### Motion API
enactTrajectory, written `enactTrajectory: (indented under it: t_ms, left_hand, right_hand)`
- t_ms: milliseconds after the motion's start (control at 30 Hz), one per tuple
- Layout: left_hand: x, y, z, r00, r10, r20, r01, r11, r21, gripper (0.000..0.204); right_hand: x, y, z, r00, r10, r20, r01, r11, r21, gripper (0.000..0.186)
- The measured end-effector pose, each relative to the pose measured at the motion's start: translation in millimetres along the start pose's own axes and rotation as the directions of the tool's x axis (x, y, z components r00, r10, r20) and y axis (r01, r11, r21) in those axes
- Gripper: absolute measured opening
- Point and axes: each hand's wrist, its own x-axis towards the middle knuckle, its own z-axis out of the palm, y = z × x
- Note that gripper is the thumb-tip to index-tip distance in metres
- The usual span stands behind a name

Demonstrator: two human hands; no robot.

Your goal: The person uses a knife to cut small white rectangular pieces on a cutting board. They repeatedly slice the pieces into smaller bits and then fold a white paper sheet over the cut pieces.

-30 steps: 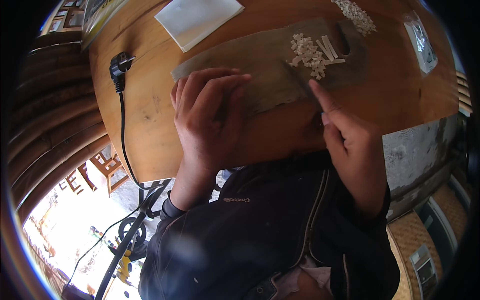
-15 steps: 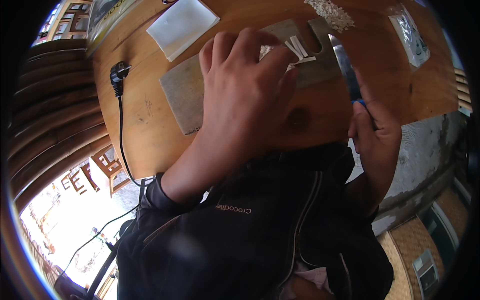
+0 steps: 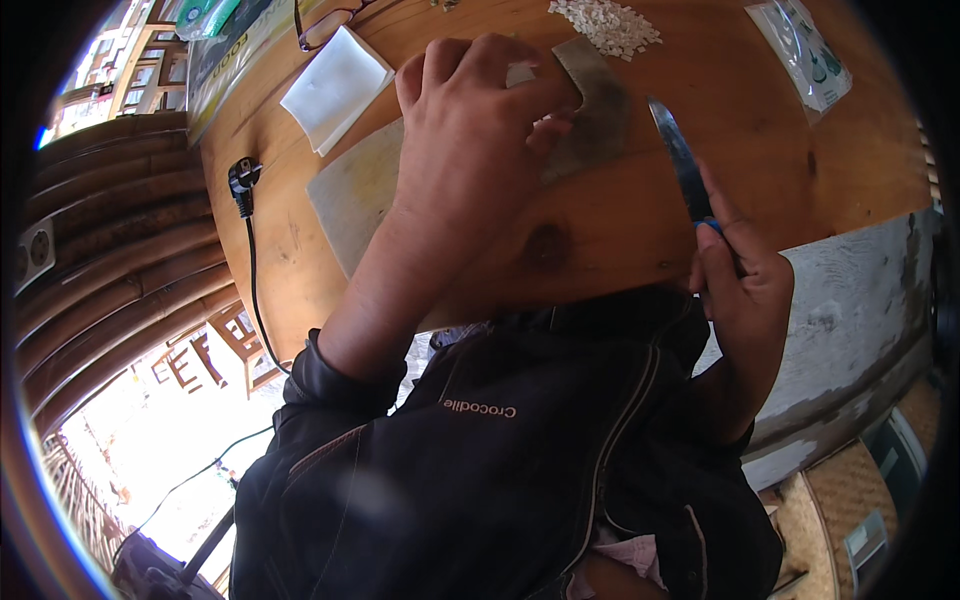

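My left hand [image 3: 465,135] is bent over the worn grey-brown board [image 3: 350,190], fingers curled, hiding most of the white pieces there and whatever it may hold; a bit of white [image 3: 520,74] shows behind the fingers. My right hand [image 3: 742,262] grips a knife [image 3: 672,140] by its blue handle, the blade raised at the right of the board and pointing away from me. A heap of small chopped white pieces [image 3: 605,25] lies beyond the board on the wooden table [image 3: 780,190].
Folded white sheets [image 3: 335,85] and eyeglasses [image 3: 318,38] lie at the back left. A black plug [image 3: 244,175] with its cord lies near the left edge, above bamboo slats with a socket [image 3: 36,250]. A clear packet [image 3: 800,65] lies at the back right.
My left hand has moved forward and right over the white pieces on the board. My right hand has shifted right, lifting the knife from the board to beside it.
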Motion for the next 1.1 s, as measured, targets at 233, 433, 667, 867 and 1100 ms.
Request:
enactTrajectory:
  t_ms: [233,433,667,867,1100]
  left_hand:
    - [4.1,-5.2,-8.1,1.000,-0.027,-0.006,0.026,0.985,-0.171,0.014]
    - [-12.3,-25.4,-37.6,0.972,-0.232,0.034,0.226,0.886,-0.405,0.010]
    - [-58.5,-40.7,-30.2,0.951,-0.294,0.090,0.307,0.926,-0.220,0.008]
    - [-66.6,-42.7,-31.6,0.964,-0.266,-0.006,0.263,0.954,-0.144,0.012]
    - [-77.1,-32.2,-37.9,0.980,-0.191,-0.049,0.188,0.980,-0.062,0.014]
  right_hand:
    - [-0.2,-4.5,2.9,1.000,0.023,0.017,-0.023,1.000,-0.014,0.044]
    - [1.6,-27.3,14.6,0.993,0.026,0.118,-0.026,1.000,0.002,0.049]
    - [5.6,-37.7,61.6,0.932,-0.224,0.284,0.282,0.942,-0.184,0.054]
    - [9.8,-53.7,79.0,0.950,-0.150,0.272,0.246,0.898,-0.365,0.055]
    - [6.4,-51.8,78.7,0.958,-0.196,0.208,0.258,0.906,-0.336,0.057]
